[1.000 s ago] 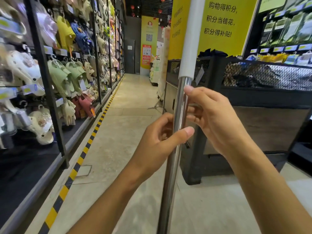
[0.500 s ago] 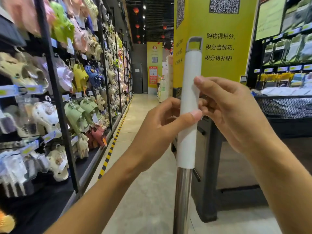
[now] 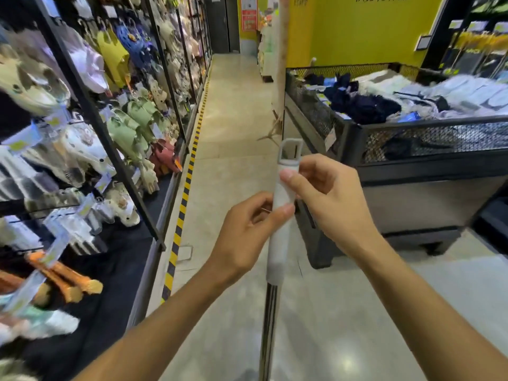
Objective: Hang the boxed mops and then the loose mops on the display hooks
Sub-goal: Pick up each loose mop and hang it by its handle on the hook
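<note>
Head view. A mop handle (image 3: 275,270) stands nearly upright at centre frame, its white grip (image 3: 280,229) above a bare metal shaft and a grey hanging loop (image 3: 290,154) at the tip. The left hand (image 3: 242,243) curls round the grip from the left, thumb across its front. The right hand (image 3: 330,199) pinches the grip just under the loop. Compared with half a second earlier, the view has tipped downward: the loop sits lower in frame, against the floor, and the right hand is closer to the loop. A slipper rack (image 3: 90,133) lines the left; a mesh bin (image 3: 412,138) of folded goods stands right.
</note>
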